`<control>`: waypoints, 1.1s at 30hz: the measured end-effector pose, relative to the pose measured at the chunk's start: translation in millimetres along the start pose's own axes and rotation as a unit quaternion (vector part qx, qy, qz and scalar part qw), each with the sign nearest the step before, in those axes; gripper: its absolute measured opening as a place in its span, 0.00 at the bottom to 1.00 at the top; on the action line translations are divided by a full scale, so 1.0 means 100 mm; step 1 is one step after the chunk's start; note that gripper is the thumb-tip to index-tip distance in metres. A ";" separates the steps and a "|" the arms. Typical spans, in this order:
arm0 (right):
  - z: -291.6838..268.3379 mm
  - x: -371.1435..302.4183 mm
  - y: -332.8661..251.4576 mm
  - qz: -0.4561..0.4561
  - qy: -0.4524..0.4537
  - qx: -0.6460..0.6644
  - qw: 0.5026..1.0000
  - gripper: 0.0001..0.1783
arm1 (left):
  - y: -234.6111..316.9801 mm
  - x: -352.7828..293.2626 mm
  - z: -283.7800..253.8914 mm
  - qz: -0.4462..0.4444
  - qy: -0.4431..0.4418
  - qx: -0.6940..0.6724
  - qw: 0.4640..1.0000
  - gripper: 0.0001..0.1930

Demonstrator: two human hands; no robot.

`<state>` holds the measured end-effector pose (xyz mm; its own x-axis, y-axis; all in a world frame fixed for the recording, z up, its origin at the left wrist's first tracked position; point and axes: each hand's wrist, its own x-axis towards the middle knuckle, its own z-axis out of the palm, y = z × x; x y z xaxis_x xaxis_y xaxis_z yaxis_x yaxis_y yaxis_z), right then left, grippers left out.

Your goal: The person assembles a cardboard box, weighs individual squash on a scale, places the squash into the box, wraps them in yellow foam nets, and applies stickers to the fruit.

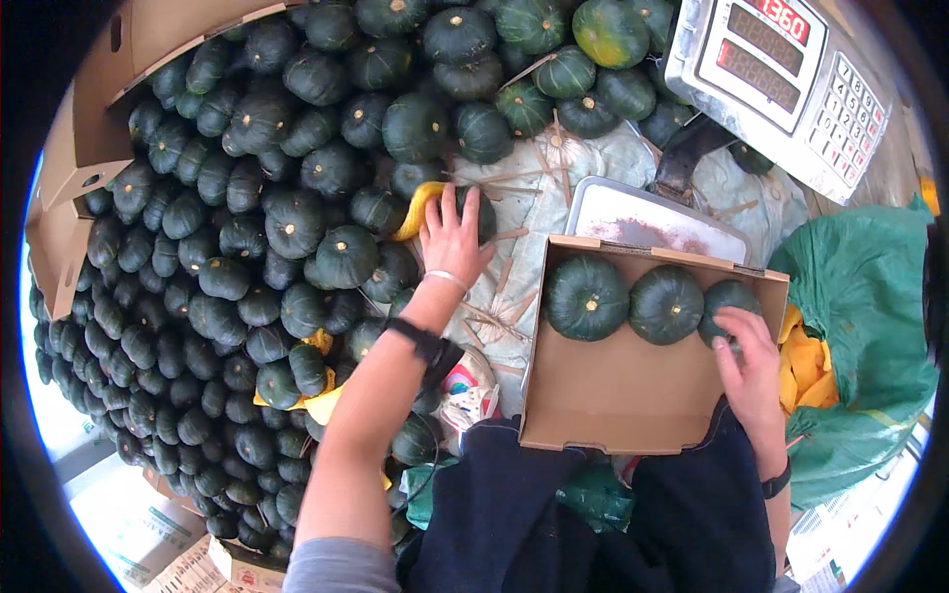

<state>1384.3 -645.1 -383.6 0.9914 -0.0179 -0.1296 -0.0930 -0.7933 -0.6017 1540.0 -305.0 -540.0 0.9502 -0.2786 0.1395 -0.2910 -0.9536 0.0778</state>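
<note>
My left hand (455, 240) reaches to the pile's edge. Its fingers curve over a dark green squash (485, 215), partly hidden under the palm. A yellow, cloth-like strip (407, 225) lies against those fingers; I cannot tell whether they pinch it. On my lap rests a shallow cardboard box (623, 400) with a row of three round green squashes along its far side: the left one (587, 297), the middle one (666, 304) and the right one (729, 298). My right hand (748, 361) grips that right squash by its near side, thumb and fingers bent around it.
A large heap of green squashes (227, 277) fills the left and far side. At the far right stands a digital scale (766, 74), with a metal tray (652, 219) below it. A green sack (850, 296) holding yellow cloth (806, 366) stands right of the box. Cardboard (84, 138) borders the heap.
</note>
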 end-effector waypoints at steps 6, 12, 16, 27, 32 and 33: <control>-0.11 0.09 -0.24 -0.072 -0.058 0.025 0.995 0.18 | -0.08 0.07 -0.28 -0.246 -0.127 -0.542 0.793 0.41; 0.23 0.25 -0.58 0.043 -0.226 0.518 0.824 0.48 | 0.60 0.15 -1.71 0.014 -0.368 -0.579 0.727 0.19; 0.36 0.10 -0.66 0.096 -0.321 0.230 0.914 0.39 | 0.09 0.80 -0.53 -0.094 -0.055 -0.283 0.953 0.26; 0.81 0.13 -0.28 -0.205 -0.341 0.194 0.896 0.27 | -0.06 1.03 0.27 -0.258 0.121 -0.434 0.855 0.34; 0.33 0.10 -0.36 0.132 -0.188 0.630 0.742 0.48 | 0.51 0.33 -1.06 0.016 -0.149 -0.631 0.761 0.33; 0.32 0.09 -0.36 0.156 -0.184 0.678 0.695 0.51 | 0.71 0.26 -1.31 0.100 -0.204 -0.622 0.749 0.31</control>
<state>1393.7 -597.4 -388.0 0.8359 0.2936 -0.4638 -0.5467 0.5202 -0.6561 1529.7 -364.5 -401.1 0.7554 -0.6549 -0.0219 -0.0693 -0.1131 0.9912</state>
